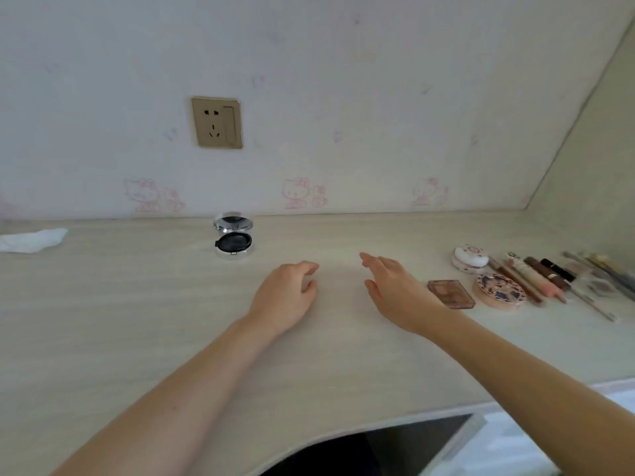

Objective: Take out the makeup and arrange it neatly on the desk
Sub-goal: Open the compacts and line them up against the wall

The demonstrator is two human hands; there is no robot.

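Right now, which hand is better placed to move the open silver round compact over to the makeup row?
Left, probably. The left hand lies nearer the open silver round compact; the right hand is beside the makeup row.

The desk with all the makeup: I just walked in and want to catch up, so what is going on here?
A person is laying makeup out on the desk. Both hands hold nothing now: the left hand and the right hand hover over the middle of the desk, fingers loose. An open compact stands alone near the wall. At the right lie a white case, a flat brown palette, a round patterned compact and a row of lipsticks and pencils. A crumpled tissue lies far left.
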